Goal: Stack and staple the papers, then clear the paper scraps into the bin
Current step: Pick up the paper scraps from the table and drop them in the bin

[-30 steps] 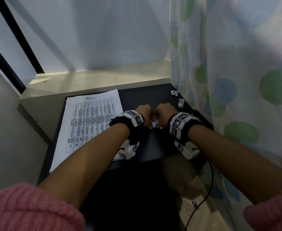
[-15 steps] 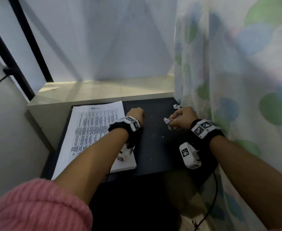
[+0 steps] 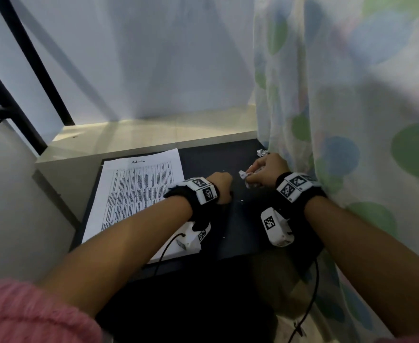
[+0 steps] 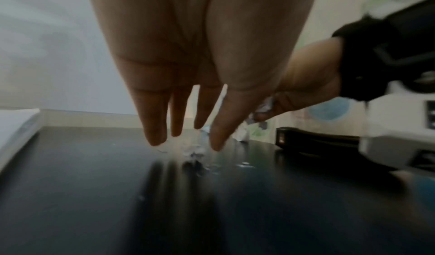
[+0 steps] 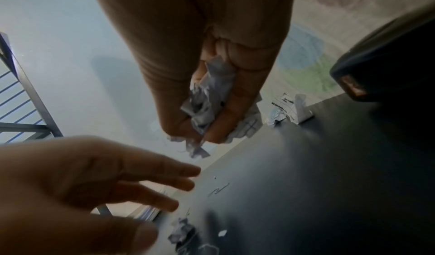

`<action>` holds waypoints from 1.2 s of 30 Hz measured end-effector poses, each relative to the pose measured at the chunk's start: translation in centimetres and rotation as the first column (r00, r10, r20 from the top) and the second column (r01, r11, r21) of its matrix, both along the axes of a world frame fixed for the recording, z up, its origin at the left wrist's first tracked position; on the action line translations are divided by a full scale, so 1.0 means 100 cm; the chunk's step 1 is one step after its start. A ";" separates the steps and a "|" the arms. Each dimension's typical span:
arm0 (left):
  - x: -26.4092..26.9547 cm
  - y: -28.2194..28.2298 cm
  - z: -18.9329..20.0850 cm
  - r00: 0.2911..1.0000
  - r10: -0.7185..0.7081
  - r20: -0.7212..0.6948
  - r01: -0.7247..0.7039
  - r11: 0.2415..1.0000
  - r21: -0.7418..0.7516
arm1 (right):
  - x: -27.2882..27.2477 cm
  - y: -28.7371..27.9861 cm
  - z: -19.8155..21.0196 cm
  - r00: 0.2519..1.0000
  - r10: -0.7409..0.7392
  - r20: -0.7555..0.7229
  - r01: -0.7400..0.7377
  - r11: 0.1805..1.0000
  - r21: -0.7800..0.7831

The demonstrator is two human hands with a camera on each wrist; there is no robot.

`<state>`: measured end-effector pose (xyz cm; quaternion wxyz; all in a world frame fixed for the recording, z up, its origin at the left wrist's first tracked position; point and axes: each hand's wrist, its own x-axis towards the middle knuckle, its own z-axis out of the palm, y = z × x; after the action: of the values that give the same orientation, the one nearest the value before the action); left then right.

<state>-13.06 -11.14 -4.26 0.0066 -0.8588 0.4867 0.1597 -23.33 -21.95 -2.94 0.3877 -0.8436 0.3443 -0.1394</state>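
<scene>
Paper scraps [image 5: 209, 99] bunch in the curled right hand [image 3: 267, 169]; loose bits [image 5: 182, 232] lie under the left hand's [image 3: 219, 185] straight, empty fingers [image 4: 153, 127] and may scatter off the tabletop [image 3: 243, 233] if swept carelessly

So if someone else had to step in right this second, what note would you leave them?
Right hand grips a wad of scraps. Left hand is open, fingertips down at small bits on the dark table.
Paper stack lies at the table's left; whether it is stapled cannot be seen. Stapler sits at the right.
Left: two scraps by the curtain, the small bits, then all into the bin, which is out of view.
</scene>
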 end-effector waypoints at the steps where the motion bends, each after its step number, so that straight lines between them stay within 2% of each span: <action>1: 0.005 -0.004 0.002 1.000 0.018 0.004 -0.018 0.999 -0.027 | 0.000 0.000 0.001 1.000 -0.005 0.002 0.005 1.000 0.000; 4: 0.020 -0.014 0.013 0.998 0.058 0.031 -0.058 0.998 -0.003 | 0.000 -0.001 0.002 1.000 -0.005 0.013 0.005 1.000 0.002; 10: 0.021 -0.026 0.005 0.997 -0.052 0.052 0.042 0.984 0.174 | -0.002 -0.007 0.001 0.999 -0.019 0.027 0.020 1.000 -0.019; 15: -0.006 -0.009 0.002 0.991 -0.128 -0.048 0.130 0.991 0.028 | -0.006 -0.006 -0.002 0.999 -0.034 0.036 0.036 0.998 -0.048; 20: -0.009 0.014 0.004 0.988 -0.128 -0.091 0.126 0.992 -0.024 | -0.007 0.000 -0.003 0.998 -0.053 0.039 0.053 0.999 -0.012; 24: -0.011 0.017 0.003 0.995 -0.055 -0.089 0.048 0.996 -0.076 | -0.006 0.005 -0.004 0.998 -0.049 0.047 0.048 0.999 0.017; 30: -0.027 0.015 0.008 1.000 0.025 -0.013 -0.025 0.999 -0.028 | -0.011 0.010 0.000 0.998 -0.032 0.059 0.031 0.999 0.020; 36: -0.040 0.016 0.009 0.998 0.010 0.065 -0.011 1.000 0.013 | -0.018 0.016 0.002 1.000 -0.022 0.023 0.021 0.999 0.030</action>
<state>-17.07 -9.49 -3.34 0.0273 -0.8661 0.4805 0.1352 -25.14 -20.33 -2.79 0.4025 -0.8325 0.3507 -0.1483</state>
